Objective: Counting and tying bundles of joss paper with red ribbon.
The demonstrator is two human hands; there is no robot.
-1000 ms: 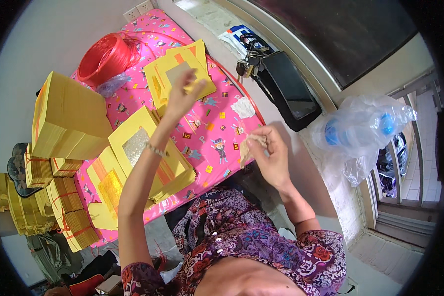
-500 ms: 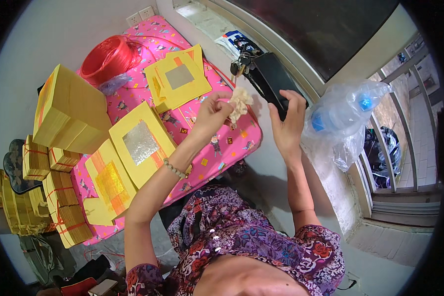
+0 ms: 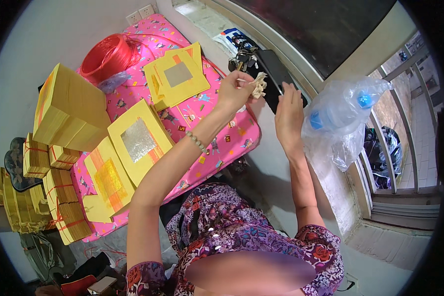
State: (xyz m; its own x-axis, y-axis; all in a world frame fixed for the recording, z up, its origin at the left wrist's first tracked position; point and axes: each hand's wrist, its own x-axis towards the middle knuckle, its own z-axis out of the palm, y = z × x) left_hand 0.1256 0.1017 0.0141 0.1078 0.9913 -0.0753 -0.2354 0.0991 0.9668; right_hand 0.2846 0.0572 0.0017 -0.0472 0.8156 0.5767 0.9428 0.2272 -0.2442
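Observation:
A crumpled cream-coloured piece, cloth or tissue (image 3: 259, 85), is pinched between the thumb and fingers of my left hand (image 3: 235, 92). That hand is held over the edge between the pink-covered table (image 3: 239, 140) and the window sill. My right hand (image 3: 289, 114) is at the near side of a black flat case (image 3: 276, 69) on the sill, its fingers stretched out and holding nothing. Whether its fingertips touch the case I cannot tell. A bunch of keys (image 3: 243, 59) lies at the far end of the case. Yellow paper sheets with a silver square (image 3: 177, 75) lie left of my left hand.
More yellow sheets (image 3: 153, 143), a tall yellow paper stack (image 3: 71, 108) and tied bundles (image 3: 66, 207) cover the table's left part. A roll of red plastic cord (image 3: 102, 58) stands behind. A clear plastic bag with blue-capped bottles (image 3: 338, 111) is on the sill, beside window bars (image 3: 382, 143).
My left hand has moved right and away from me with the crumpled piece, toward the black case. My right hand has turned, and its fingers have come closer together.

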